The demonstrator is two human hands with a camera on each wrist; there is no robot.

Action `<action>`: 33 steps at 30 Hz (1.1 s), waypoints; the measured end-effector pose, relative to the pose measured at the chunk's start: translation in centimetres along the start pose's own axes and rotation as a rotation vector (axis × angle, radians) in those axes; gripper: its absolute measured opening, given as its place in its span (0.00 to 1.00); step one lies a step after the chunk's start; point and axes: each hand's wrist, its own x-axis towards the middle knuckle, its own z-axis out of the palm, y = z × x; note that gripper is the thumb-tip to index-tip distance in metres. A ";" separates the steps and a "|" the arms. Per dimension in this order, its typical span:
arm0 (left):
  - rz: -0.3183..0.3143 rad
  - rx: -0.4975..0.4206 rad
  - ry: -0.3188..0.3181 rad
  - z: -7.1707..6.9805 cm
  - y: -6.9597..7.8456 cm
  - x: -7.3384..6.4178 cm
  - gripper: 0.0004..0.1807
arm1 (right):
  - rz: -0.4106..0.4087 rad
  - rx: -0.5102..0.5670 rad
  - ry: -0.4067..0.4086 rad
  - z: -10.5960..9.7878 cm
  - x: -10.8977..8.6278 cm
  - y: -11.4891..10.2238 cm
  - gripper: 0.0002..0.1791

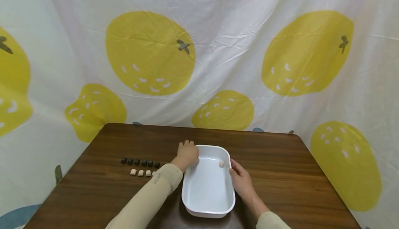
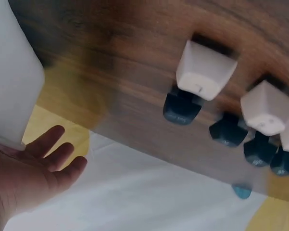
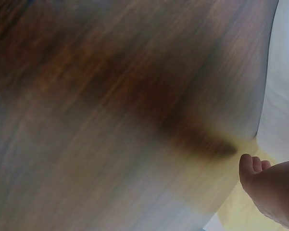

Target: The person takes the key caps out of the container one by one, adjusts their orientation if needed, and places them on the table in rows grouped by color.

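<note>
A white rectangular tray point(image 1: 207, 187) with rounded corners sits on the table, one small pale keycap point(image 1: 221, 164) inside near its right wall. My left hand point(image 1: 188, 153) holds the tray's far left rim; in the left wrist view its fingers point(image 2: 62, 166) spread loosely outside the wall, the thumb hidden there. On the opposite side my right hand point(image 1: 243, 180) grips the right rim, thumb at the edge. The right wrist view shows its curled fingers point(image 3: 254, 164) beside the wall. Left of the tray lie a row of black keycaps point(image 1: 137, 161) and a row of cream keycaps point(image 1: 141, 173).
The dark wooden table point(image 1: 280, 173) extends on both sides of the tray. A white curtain point(image 1: 224, 24) with yellow fruit prints hangs behind it. My left sleeve point(image 1: 149, 197) crosses in front of the right end of the keycap rows and covers part of them.
</note>
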 end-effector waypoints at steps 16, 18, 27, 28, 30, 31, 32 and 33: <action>0.204 -0.679 0.287 -1.6 -0.1 -0.8 0.04 | 0.010 0.008 -0.015 -0.1 0.0 -0.2 0.23; 0.189 -0.736 0.258 -1.8 -0.1 -0.9 0.05 | 0.024 0.004 -0.019 -0.1 -0.1 -0.2 0.23; 0.137 -0.916 0.181 -1.8 -0.7 -1.5 0.08 | 0.045 0.000 -0.023 -0.1 -0.1 -0.3 0.24; 0.136 -0.938 0.175 -1.7 -0.8 -1.6 0.08 | 0.049 0.003 -0.024 -0.1 -0.1 -0.3 0.24; 0.128 -0.990 0.166 -1.7 -1.1 -1.8 0.08 | 0.057 0.004 -0.025 -0.1 -0.1 -0.3 0.24; 0.127 -1.014 0.166 -1.7 -1.2 -1.9 0.07 | 0.057 0.005 -0.027 -0.1 -0.1 -0.3 0.24; 0.123 -1.040 0.165 -1.7 -1.3 -1.9 0.07 | 0.058 0.004 -0.029 -0.1 -0.1 -0.4 0.24; 0.120 -1.064 0.165 -1.7 -1.4 -2.0 0.07 | 0.058 0.001 -0.032 -0.1 -0.2 -0.4 0.24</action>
